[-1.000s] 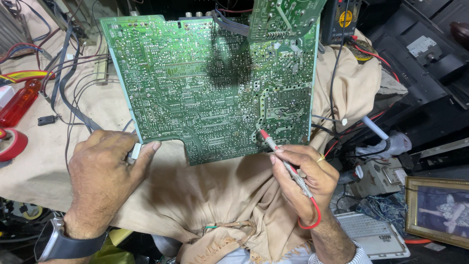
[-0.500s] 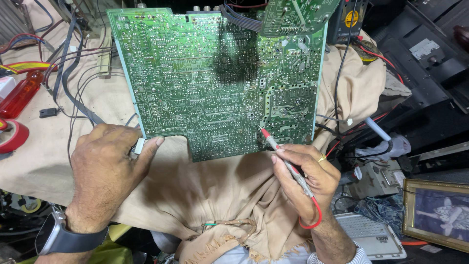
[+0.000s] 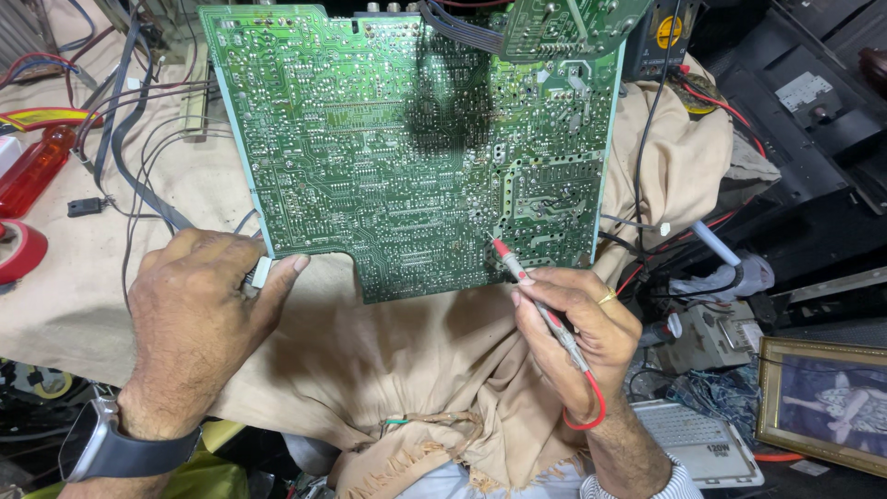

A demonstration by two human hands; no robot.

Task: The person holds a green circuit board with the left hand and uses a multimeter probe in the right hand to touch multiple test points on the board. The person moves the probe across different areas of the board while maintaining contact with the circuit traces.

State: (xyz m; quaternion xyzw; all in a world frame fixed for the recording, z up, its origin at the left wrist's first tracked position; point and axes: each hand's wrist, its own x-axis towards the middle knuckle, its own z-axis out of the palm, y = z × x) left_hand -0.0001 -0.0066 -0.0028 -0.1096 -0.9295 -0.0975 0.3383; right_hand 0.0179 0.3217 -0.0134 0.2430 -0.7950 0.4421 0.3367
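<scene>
A large green circuit board (image 3: 407, 139) lies solder side up on a beige cloth (image 3: 388, 370). My left hand (image 3: 194, 323) rests on the cloth at the board's lower left corner, fingers curled on that corner, thumb against its edge. My right hand (image 3: 582, 333) pinches a red multimeter probe (image 3: 531, 291) like a pen. The probe's tip touches the board near its lower right area. A red lead loops from the probe around my right wrist.
A dark burnt-looking patch (image 3: 443, 102) marks the board's upper middle. Grey and black cables (image 3: 129, 157) run at the left, beside an orange bottle (image 3: 32, 171) and red tape roll (image 3: 14, 249). A yellow multimeter (image 3: 661, 32) sits at the top right. A framed picture (image 3: 822, 402) lies lower right.
The view has shifted slightly, so the board and hands sit a bit further right and lower. The probe tip stays on the same lower right spot of the board.
</scene>
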